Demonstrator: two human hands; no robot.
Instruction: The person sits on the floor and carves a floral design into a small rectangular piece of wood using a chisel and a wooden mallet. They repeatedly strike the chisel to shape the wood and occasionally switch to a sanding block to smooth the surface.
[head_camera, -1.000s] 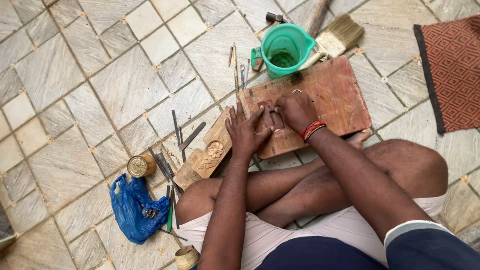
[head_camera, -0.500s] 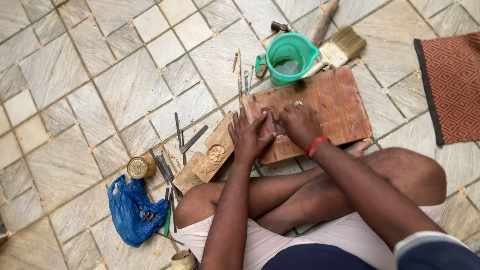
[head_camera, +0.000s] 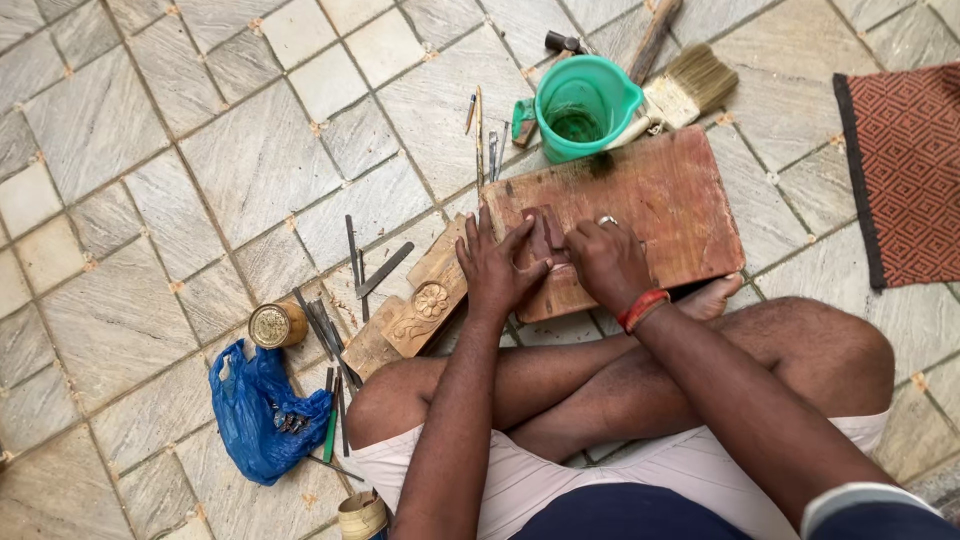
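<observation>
Both hands have slid a little up the board since a moment ago, and they stay pressed on the small wood block.

On the far left, on the floor, lie a blue bag (head_camera: 258, 410) and a round tin (head_camera: 275, 325). Just right of them are thin metal tools (head_camera: 330, 335) and a carved wood piece (head_camera: 425, 308) with a flower on it.

Next comes the left hand (head_camera: 495, 270). Its fingers are spread and curl around the left side of the small wood block (head_camera: 546, 238). The right hand (head_camera: 607, 262) holds the other side, with its fingers bent tight on it. The block sits on the big wood board (head_camera: 660, 200), near the board's left end.

I think the block is hard and stiff, light, and not slippery. It is best held by its two sides, so it cannot slide.

Farther off stand a green jug (head_camera: 582, 105) and a brush (head_camera: 690, 85). A red mat (head_camera: 905, 170) lies at the far right.
</observation>
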